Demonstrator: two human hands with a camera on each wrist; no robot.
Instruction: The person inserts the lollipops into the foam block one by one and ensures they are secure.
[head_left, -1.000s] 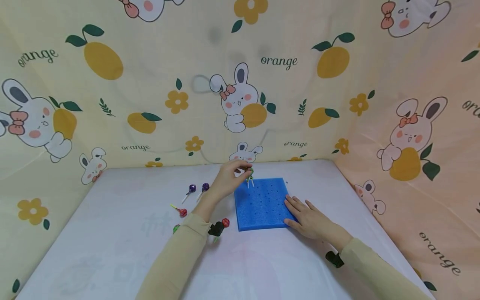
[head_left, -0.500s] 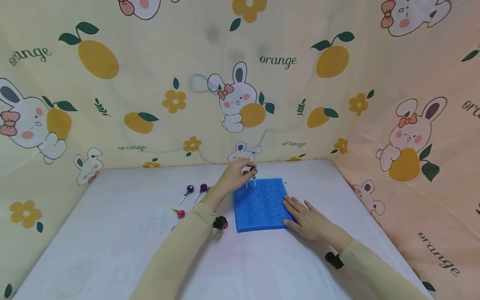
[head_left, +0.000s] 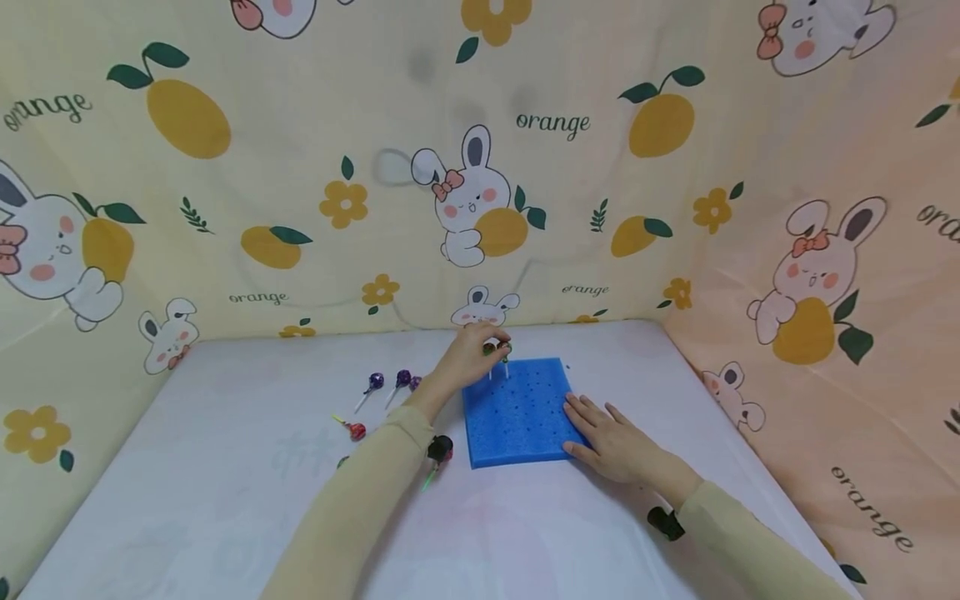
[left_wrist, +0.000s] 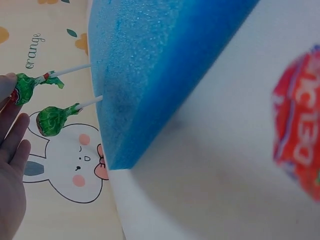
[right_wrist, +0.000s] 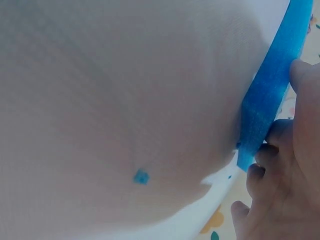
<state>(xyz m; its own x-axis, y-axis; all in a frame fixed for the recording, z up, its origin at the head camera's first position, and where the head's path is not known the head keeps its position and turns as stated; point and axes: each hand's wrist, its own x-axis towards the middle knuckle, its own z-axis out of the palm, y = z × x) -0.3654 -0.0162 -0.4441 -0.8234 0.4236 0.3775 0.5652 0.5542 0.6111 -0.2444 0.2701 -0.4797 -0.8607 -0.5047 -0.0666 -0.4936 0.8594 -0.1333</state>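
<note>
Left hand point(head_left: 474, 354) on a green lollipop point(left_wrist: 24, 89); foam block point(head_left: 517, 417) between hands.
Left thumb and fingers pinch the lollipop's head, stick down to the block below them; right hand point(head_left: 617, 437) lies flat, fingers spread, gripping nothing, on the block's near-right edge. Risk (judged): a sideways push could bend the stick or knock the second lollipop point(left_wrist: 51, 121). Left wrist view shows both heads apart; head view partly hides them behind fingers.

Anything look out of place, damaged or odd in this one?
A small blue scrap lies loose on the white tabletop, apart from the blue board; its matching colour suggests, without proving, a crumb of it.
</note>
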